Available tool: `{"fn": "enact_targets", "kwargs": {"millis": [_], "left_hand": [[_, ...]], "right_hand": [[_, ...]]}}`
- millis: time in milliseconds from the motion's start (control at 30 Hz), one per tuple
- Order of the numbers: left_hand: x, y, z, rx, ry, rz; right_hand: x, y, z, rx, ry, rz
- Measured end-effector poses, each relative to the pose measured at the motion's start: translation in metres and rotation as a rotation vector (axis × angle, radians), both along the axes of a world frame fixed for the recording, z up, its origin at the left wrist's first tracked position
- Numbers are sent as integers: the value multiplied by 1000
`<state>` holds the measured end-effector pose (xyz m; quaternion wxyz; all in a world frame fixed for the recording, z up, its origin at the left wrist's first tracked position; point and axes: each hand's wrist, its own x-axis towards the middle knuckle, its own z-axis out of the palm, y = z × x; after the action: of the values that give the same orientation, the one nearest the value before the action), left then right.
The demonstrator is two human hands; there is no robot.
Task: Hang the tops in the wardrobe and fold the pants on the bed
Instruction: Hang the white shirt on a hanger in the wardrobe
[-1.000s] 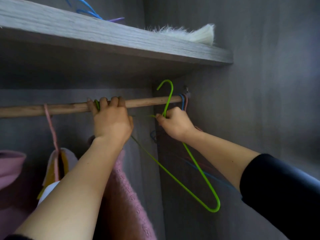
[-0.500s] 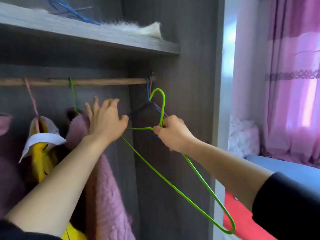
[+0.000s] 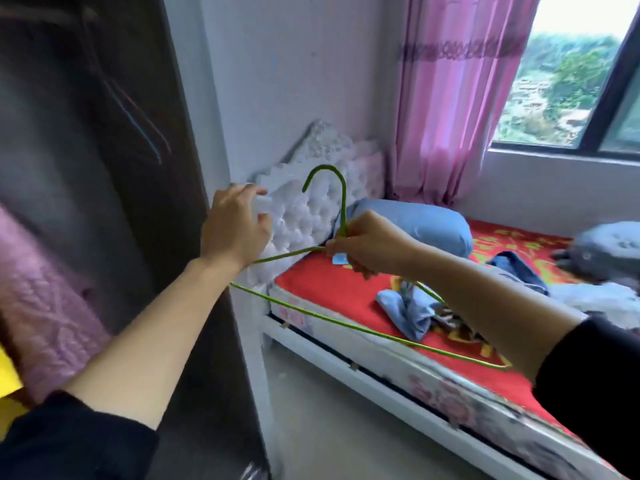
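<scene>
My right hand (image 3: 370, 245) grips a green wire hanger (image 3: 341, 202) at the base of its hook, holding it in the air over the near edge of the bed (image 3: 398, 386). My left hand (image 3: 235, 226) is raised beside it, empty, with its fingers loosely spread in front of the white headboard. A heap of clothes (image 3: 415, 310), light blue and patterned, lies on the red bedsheet, with a darker blue garment (image 3: 519, 271) behind it. A pink knitted top (image 3: 45, 306) hangs in the dark wardrobe (image 3: 86, 133) at the left.
A tufted white headboard (image 3: 311, 209) and a blue pillow (image 3: 415, 223) are at the bed's head. A pink curtain (image 3: 457, 98) and a window (image 3: 571, 74) stand behind. A grey plush thing (image 3: 609, 251) lies at the far right. Bare floor (image 3: 329, 438) runs beside the bed.
The view has swung right from the wardrobe rail to the bed. My right hand carried the green hanger out of the wardrobe, and my left hand came off the rail.
</scene>
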<state>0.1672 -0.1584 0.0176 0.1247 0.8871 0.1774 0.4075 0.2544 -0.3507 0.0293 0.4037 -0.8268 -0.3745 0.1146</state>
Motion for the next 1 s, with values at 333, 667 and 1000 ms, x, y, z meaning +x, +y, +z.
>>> {"fn": "enact_targets", "kwargs": {"millis": [333, 667, 1000], "left_hand": [[133, -197, -107, -263, 207, -362], [325, -335, -197, -309, 470, -634], [483, -428, -251, -281, 766, -714]], "right_hand": [[73, -189, -104, -252, 51, -385], [219, -320, -176, -307, 303, -643], [349, -420, -215, -306, 482, -921]]}}
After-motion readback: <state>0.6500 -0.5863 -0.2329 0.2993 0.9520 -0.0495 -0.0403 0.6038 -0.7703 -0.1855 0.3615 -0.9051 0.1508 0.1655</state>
